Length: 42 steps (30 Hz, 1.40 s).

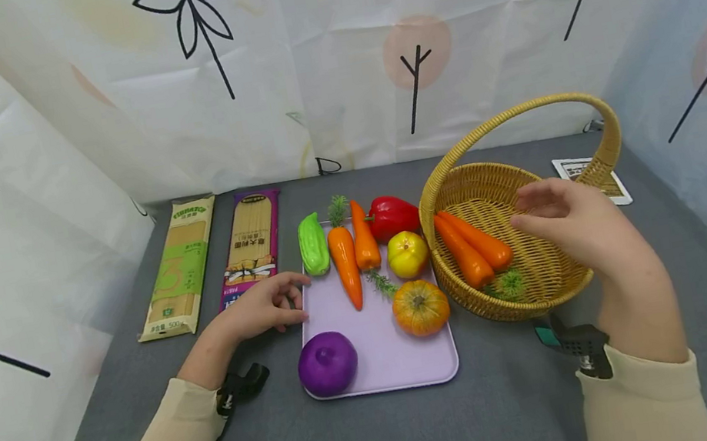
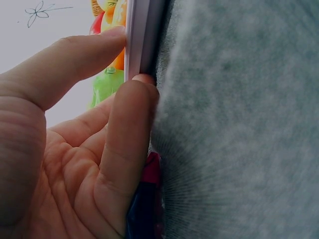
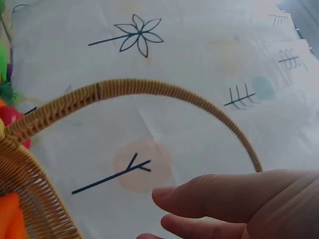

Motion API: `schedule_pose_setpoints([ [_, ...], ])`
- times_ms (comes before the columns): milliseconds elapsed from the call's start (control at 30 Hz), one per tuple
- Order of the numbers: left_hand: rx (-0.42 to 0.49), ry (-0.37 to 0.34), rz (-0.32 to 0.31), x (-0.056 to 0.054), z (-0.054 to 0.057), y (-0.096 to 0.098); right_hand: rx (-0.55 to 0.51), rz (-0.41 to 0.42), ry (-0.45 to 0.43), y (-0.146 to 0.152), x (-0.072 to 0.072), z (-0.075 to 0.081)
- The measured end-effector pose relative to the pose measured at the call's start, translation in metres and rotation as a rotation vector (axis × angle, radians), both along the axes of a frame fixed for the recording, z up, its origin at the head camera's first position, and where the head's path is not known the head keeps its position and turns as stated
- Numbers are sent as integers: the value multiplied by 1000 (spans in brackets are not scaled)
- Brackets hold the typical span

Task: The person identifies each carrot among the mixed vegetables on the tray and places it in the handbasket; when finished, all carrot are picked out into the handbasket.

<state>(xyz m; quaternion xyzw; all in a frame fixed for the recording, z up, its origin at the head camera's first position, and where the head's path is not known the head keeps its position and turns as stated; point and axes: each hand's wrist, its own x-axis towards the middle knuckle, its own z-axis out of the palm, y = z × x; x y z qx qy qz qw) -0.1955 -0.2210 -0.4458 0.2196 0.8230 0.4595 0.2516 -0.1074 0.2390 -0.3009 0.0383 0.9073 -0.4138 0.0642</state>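
My left hand (image 1: 267, 305) is at the left edge of a pale lilac tray (image 1: 377, 361), its thumb and fingertips right at the rim, spaced along it. In the left wrist view the thumb (image 2: 84, 57) meets the tray's rim (image 2: 137, 40). On the tray are a purple onion-like vegetable (image 1: 327, 364), a small pumpkin (image 1: 420, 308), a yellow vegetable (image 1: 407, 254), a red pepper (image 1: 392, 217), two carrots (image 1: 344, 257) and a green gourd-like vegetable (image 1: 313, 245). Above the wicker basket's (image 1: 516, 312) right side, my right hand (image 1: 560, 217) is empty, fingers loosely bent. Two carrots (image 1: 476, 247) lie inside the basket.
Two packs of noodles, one green (image 1: 179, 269) and one purple (image 1: 252, 241), lie left of the tray. The basket's tall handle (image 1: 524, 107) arches beside my right hand. A white-framed card (image 1: 614, 191) lies behind the basket. A patterned curtain (image 1: 324, 46) closes off the back.
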Motion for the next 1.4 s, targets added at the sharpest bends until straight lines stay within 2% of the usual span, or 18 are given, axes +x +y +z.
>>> schedule_pose_setpoints([
  [233, -3, -5, 5, 0, 0, 0, -7, -57, 83, -11, 22, 18],
  [400, 0, -1, 6, -1, 0, 0, 5, -53, 163, -16, 33, 26],
  [633, -6, -4, 15, 0, 0, 1, -86, -34, 301, -34, 49, 33],
  [800, -8, -2, 7, 0, 1, 1, -173, 17, 397, -55, 55, 34],
  [1133, -7, 2, 4, 3, -2, -2, -265, 158, 561, -96, 62, 29],
  [1400, -2, 7, -6, 3, 1, 0, -278, 203, 572, -117, 63, 24],
])
